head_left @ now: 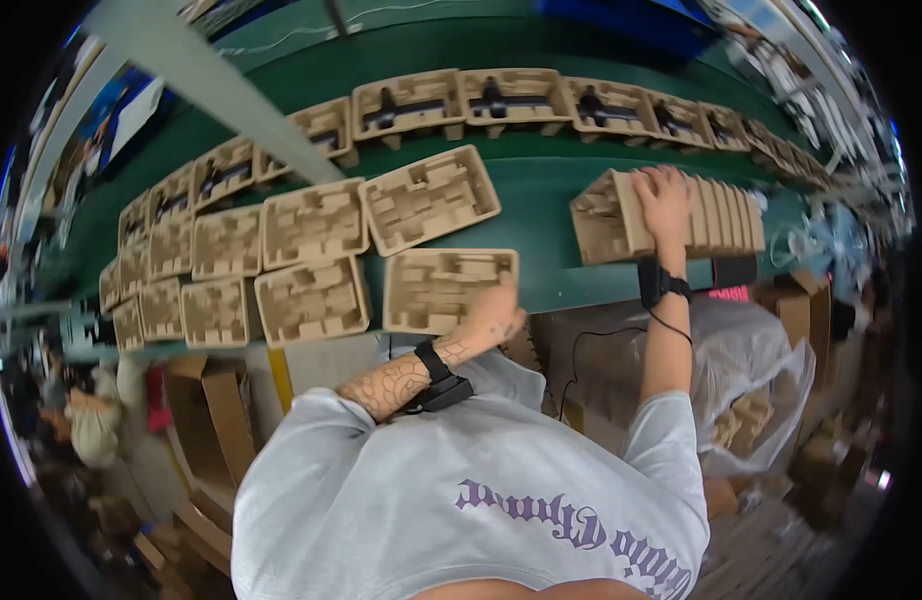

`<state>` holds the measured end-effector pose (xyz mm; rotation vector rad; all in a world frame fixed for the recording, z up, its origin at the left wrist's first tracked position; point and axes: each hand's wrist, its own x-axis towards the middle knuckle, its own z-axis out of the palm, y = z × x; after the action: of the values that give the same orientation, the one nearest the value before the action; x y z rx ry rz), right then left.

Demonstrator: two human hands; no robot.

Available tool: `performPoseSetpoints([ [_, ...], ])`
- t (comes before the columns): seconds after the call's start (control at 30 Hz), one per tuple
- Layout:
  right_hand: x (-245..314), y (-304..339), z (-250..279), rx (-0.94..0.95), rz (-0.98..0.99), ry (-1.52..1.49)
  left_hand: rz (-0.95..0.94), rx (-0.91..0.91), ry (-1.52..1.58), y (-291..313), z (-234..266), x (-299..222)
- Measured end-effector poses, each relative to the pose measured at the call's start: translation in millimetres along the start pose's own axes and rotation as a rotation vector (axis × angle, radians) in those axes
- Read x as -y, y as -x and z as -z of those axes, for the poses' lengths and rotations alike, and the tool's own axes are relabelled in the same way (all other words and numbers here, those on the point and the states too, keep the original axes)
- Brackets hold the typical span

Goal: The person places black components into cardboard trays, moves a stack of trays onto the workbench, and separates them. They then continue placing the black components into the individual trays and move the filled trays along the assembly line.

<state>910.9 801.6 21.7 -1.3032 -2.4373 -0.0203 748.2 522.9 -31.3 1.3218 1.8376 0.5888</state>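
Observation:
My left hand (495,315) is closed on the right edge of a brown moulded pulp tray (421,292), which lies at the front of the green bench, its moulded compartments facing up. My right hand (665,205) rests on top of a row of nested pulp trays (721,215) standing on their sides, its fingers curled over the rim of a tray near the left end. Left of that hand, the open inside of the end tray (599,222) shows. Just behind the left hand's tray sits another unfilled tray (431,200), slightly turned.
Two rows of unfilled trays (314,222) run off to the left. Behind them, a line of trays holding dark parts (411,105) crosses the bench. A grey post (211,80) slants in front. Below right lies a clear plastic bag (631,365); a cardboard box (216,415) stands lower left.

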Motion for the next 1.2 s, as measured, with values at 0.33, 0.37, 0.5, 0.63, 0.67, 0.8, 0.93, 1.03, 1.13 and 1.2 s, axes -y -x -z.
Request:
performPoseSetpoints([
  [0.33, -7.5, 0.4, -7.8, -0.076, -0.034, 0.045, -0.268, -0.301, -0.203, -8.5, 22.9, -0.4],
  [0.37, -2.6, -0.5, -1.2, -0.014, -0.055, 0.018, -0.262, -0.225, -0.093, -6.3, 34.5, -24.7],
  [0.5, -1.9, -0.4, -3.2, -0.061, -0.014, 0.013, -0.129, 0.062, 0.776, -58.6, 10.2, -61.2],
  [0.63, -8.2, -2.0, -5.2, -0.075, 0.028, -0.010, 0.002, 0.052, 1.006, -139.3, -29.7, -104.4],
  [0.67, -13.5, 0.2, -7.0, -0.075, 0.014, -0.021, -0.002, 0.084, 1.000, -153.1, -37.0, -115.0],
  [0.8, -57.1, -0.4, 2.1, -0.112, 0.034, -0.003, -0.212, 0.029, 0.912, -200.4, -81.5, -137.1],
  [0.93, -133.8, -1.5, 7.9, -0.168, 0.069, 0.129, -0.183, 0.001, 0.916, -216.4, -98.5, -166.9],
  [1.03, -168.1, -6.3, 26.4, -0.037, 0.027, 0.071, -0.230, -0.041, 0.963, -216.8, -71.0, -157.1],
  [1.13, -197.5, -10.3, 24.6, -0.067, 0.007, 0.062, -0.235, -0.139, 0.736, -178.0, -21.5, -194.5],
  [1.2, -190.1, -11.7, 24.4, -0.081, 0.002, 0.121, -0.325, -0.439, 0.314, -192.3, -17.2, -179.6],
])
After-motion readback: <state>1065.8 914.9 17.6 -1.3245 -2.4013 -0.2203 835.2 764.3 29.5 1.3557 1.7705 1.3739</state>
